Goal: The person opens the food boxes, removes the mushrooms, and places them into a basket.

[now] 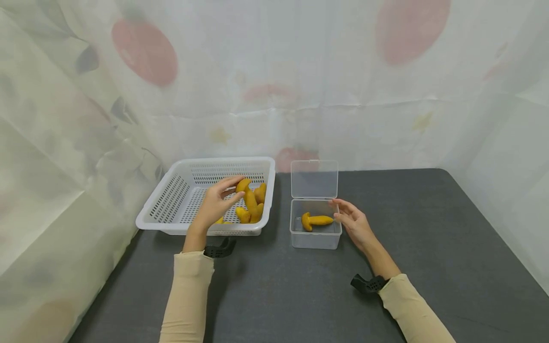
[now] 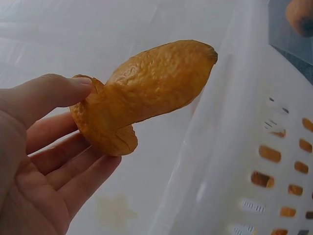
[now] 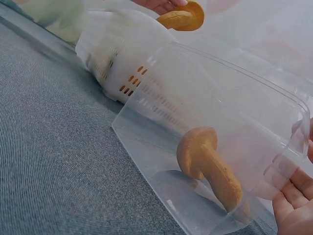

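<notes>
My left hand (image 1: 216,204) is over the right half of a white basket (image 1: 147,222), pinching a yellow-brown mushroom (image 2: 156,83) by its cap between thumb and fingers. The stem points away from the palm in the left wrist view. At the right side of a clear plastic box (image 1: 315,241), my right hand (image 1: 355,226) holds the box's wall by the rim, near the hinge corner. Inside that box lies one more mushroom (image 3: 215,166) on its side. The box's lid (image 1: 314,179) stands open at the back.
Several more yellow mushrooms (image 1: 243,215) lie in the basket's right part. Both containers stand side by side on a dark grey table (image 1: 274,295), a narrow gap between them. A patterned curtain (image 1: 274,71) hangs behind the table and along its left.
</notes>
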The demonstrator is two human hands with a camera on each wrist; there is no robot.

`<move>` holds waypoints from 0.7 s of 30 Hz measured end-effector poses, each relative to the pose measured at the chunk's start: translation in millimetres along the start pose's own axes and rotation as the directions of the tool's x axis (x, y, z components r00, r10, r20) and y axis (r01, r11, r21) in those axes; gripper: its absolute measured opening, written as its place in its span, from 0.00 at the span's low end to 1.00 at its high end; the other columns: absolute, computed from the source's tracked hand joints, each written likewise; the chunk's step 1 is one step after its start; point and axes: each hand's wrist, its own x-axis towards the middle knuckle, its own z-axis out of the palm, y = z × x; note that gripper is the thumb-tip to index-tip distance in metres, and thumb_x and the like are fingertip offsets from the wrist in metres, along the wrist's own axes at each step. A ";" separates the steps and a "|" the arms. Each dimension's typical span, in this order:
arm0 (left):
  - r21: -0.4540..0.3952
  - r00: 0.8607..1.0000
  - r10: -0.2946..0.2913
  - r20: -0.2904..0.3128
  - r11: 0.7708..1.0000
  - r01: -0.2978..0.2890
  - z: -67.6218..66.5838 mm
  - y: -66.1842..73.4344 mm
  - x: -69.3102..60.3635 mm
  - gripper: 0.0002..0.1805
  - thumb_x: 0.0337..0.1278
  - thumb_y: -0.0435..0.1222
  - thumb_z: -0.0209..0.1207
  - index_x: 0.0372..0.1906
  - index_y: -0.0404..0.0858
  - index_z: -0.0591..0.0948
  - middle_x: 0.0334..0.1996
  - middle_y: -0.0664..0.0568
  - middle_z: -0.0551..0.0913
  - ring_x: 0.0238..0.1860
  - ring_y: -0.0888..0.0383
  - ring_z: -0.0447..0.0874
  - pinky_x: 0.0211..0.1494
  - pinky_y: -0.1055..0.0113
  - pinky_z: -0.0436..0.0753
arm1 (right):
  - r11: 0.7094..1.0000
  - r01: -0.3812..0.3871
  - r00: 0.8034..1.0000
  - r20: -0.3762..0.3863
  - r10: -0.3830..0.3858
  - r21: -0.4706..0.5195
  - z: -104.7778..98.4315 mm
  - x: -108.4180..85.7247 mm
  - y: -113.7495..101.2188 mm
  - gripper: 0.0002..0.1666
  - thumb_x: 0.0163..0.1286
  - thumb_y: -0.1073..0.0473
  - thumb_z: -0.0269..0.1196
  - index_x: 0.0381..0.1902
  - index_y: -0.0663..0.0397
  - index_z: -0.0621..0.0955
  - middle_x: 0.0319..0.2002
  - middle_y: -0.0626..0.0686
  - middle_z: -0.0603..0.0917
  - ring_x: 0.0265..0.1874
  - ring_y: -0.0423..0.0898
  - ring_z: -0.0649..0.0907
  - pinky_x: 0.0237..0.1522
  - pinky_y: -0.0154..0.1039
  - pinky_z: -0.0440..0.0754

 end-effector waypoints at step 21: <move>0.032 0.992 -0.125 -0.014 0.992 0.126 -9.8 -23.1 -19.4 0.26 0.64 0.36 0.59 0.65 0.32 0.73 0.65 0.36 0.73 0.65 0.40 0.73 0.68 0.47 0.74 | 1.000 0.012 1.000 0.008 -0.012 -0.002 0.2 -2.0 -1.7 0.29 0.71 0.63 0.57 0.67 0.67 0.64 0.55 0.33 0.78 0.61 0.25 0.73 0.55 0.20 0.76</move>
